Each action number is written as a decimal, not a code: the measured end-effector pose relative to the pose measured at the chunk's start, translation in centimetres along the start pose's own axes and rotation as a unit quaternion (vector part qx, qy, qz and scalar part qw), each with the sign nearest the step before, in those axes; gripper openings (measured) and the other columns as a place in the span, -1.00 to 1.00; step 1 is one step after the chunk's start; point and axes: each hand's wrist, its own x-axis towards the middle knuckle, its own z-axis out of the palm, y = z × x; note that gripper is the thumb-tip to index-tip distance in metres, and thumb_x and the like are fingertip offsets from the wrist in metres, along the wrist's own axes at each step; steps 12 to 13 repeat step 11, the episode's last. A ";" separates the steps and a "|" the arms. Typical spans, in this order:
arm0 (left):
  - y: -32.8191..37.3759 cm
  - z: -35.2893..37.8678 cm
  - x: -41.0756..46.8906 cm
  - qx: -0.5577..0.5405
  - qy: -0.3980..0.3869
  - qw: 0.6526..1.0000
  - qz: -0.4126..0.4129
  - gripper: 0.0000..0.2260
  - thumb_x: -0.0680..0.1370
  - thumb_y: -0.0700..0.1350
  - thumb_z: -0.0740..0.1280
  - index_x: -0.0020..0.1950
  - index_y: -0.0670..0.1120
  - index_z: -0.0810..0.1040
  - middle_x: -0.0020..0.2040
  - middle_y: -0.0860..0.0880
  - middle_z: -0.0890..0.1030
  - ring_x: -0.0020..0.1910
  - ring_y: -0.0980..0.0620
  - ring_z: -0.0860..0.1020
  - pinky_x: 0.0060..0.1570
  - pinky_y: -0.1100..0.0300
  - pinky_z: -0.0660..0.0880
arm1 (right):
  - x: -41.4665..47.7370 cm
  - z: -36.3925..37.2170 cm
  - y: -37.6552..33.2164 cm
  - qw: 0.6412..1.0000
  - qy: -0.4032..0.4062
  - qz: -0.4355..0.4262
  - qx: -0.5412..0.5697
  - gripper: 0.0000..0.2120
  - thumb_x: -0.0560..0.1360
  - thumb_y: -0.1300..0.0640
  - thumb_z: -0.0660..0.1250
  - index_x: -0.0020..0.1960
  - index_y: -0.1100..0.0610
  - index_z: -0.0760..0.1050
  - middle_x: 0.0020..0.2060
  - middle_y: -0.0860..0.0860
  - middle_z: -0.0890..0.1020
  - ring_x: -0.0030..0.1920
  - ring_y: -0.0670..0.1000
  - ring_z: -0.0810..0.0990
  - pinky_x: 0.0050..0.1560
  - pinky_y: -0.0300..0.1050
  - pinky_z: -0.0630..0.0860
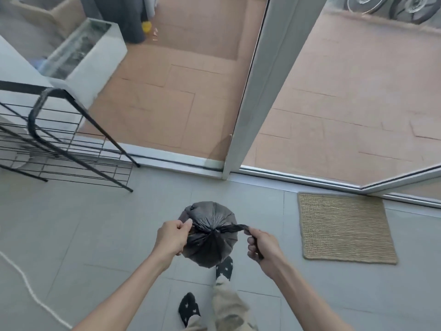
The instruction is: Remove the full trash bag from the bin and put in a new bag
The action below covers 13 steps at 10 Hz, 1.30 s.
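Trash bag (210, 237) — one, black — knotted; left hand (170, 237) and right hand (260, 244) each grip one tail.

Pale grey tiled floor (95, 235) near; woven beige doormat (346, 228) right. Black wire rack (59, 149) left. Aluminium-framed glass sliding door (257, 91) far, terracotta paving (346, 91) beyond, daylit.

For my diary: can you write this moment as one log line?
step: tying trash bag shut | left hand: pulling one end | right hand: pulling other end | bin: unseen
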 end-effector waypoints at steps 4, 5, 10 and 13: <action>-5.0 8.5 16.0 -0.005 -0.007 0.997 -0.077 -0.69 0.60 -0.09 0.32 -0.17 -0.33 0.59 -0.42 -0.12 0.49 -0.53 -0.04 0.36 -0.52 0.24 0.35 | 19.2 2.6 -0.6 0.998 0.008 0.018 -0.052 -0.88 0.63 0.25 0.19 -0.02 0.19 0.49 -0.39 0.03 0.50 -0.47 -0.04 0.37 -0.49 -0.23 0.47; -5.4 10.4 19.8 -0.035 -0.006 0.995 -0.091 -0.73 0.59 -0.11 0.33 -0.19 -0.29 0.61 -0.43 -0.11 0.48 -0.53 -0.04 0.35 -0.53 0.25 0.35 | 23.1 2.9 -0.9 0.998 0.015 0.016 -0.055 -0.88 0.64 0.25 0.18 0.00 0.18 0.48 -0.35 0.05 0.52 -0.47 -0.04 0.39 -0.47 -0.21 0.49; -4.3 15.2 31.6 -0.115 -0.016 0.990 -0.076 -0.84 0.65 -0.22 0.19 -0.05 -0.12 0.54 -0.28 -0.14 0.60 -0.46 -0.05 0.54 -0.13 -0.07 0.63 | 34.9 3.9 -3.6 0.997 0.022 -0.038 -0.066 -0.85 0.62 0.31 0.22 0.15 0.18 0.47 -0.21 0.10 0.64 -0.34 0.01 0.53 -0.26 -0.10 0.58; -5.0 15.3 32.3 -0.118 -0.011 0.990 -0.077 -0.77 0.63 -0.23 0.21 0.27 -0.08 0.50 -0.13 -0.14 0.65 -0.36 -0.09 0.61 -0.06 -0.06 0.64 | 35.7 3.6 -2.8 0.995 0.025 -0.052 -0.077 -0.75 0.57 0.32 0.29 0.24 0.18 0.49 -0.03 0.12 0.64 -0.22 0.04 0.60 -0.21 -0.09 0.61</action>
